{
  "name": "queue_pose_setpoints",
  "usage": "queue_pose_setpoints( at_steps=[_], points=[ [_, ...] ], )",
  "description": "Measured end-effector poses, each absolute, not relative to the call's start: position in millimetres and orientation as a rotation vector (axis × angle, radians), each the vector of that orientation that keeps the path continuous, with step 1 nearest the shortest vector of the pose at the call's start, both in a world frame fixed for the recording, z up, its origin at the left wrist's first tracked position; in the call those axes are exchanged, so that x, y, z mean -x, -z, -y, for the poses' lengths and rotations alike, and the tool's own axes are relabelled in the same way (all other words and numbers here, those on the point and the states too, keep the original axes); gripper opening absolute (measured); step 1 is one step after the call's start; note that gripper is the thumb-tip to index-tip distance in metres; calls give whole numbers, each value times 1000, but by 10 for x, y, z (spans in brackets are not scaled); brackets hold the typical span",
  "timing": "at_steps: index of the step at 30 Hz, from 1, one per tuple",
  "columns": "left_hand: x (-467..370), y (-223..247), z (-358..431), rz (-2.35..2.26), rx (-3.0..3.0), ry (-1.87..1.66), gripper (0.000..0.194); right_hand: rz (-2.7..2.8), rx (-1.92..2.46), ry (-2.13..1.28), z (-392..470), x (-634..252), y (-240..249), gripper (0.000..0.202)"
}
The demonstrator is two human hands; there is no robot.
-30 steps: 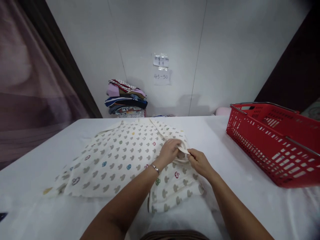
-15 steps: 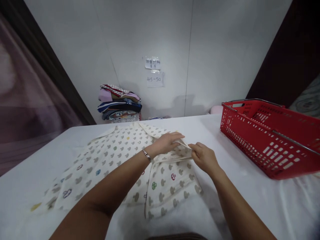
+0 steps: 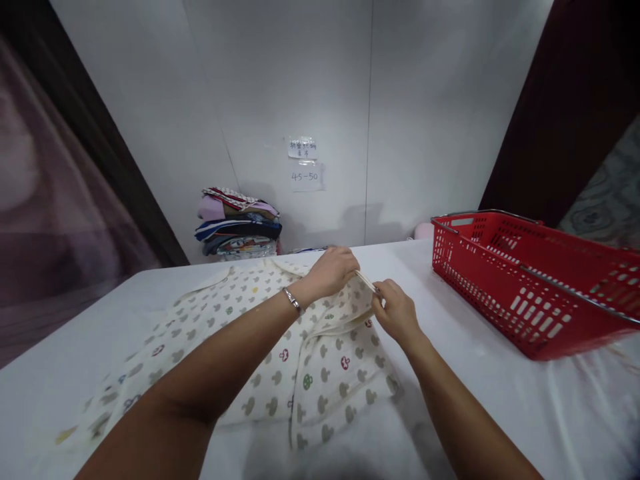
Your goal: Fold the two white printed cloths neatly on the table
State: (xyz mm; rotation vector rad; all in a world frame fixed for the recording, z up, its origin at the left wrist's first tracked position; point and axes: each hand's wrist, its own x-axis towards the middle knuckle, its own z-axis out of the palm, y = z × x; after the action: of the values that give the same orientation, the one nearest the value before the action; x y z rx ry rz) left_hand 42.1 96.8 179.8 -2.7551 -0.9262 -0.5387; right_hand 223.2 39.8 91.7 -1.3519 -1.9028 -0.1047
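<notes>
A cream cloth garment [image 3: 270, 360] with grey, red, green and blue mushroom prints lies spread on the white table. Its right part is folded over itself near the middle. My left hand [image 3: 334, 269], with a bracelet at the wrist, pinches the light edge of the fabric. Just to the right, my right hand [image 3: 396, 308] is closed on the same raised edge, a little lower. Between the two hands a short stretch of the edge is pulled taut, lifting the cloth off the table. My left forearm hides part of the garment.
A red plastic basket [image 3: 480, 280] with metal handles stands at the right on the white table [image 3: 450, 400]. Folded clothes [image 3: 240, 227] are stacked at the back left by the wall. Paper notes [image 3: 306, 177] are taped to the wall. Curtains hang at the left.
My left hand has risen and closed on the fabric edge. My right hand has shifted slightly left, and the cloth between them is lifted more. The view has tilted a little.
</notes>
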Motion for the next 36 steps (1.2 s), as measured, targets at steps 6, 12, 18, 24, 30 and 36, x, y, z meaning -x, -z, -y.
queue_pose_setpoints(
  at_steps=[6, 12, 18, 24, 30, 36],
  points=[
    [-479, -2075, -949, 1149, 2721, 571, 25, 1771, 1492, -55, -502, -1951, -855, 7],
    [-449, -2351, -909, 1347, 2614, 494, 25, 1635, 1526, -252, -540, -1717, -818, 15],
    [-343, -2584, -845, 1423, 2508, 477, 28, 1522, 1285, -557, -437, -1573, -707, 33],
    [-130, -2809, -715, 1508, 2593, 521, 31, 1380, 898, -1035, -401, -1819, -776, 36],
    [-97, -2813, -635, 1538, 2697, 624, 30, 1414, 947, -346, -134, -1811, -900, 18],
    [-195, -2859, -573, 1519, 2687, 607, 33, 1497, 1135, -457, -93, -1652, -790, 22]
  ],
)
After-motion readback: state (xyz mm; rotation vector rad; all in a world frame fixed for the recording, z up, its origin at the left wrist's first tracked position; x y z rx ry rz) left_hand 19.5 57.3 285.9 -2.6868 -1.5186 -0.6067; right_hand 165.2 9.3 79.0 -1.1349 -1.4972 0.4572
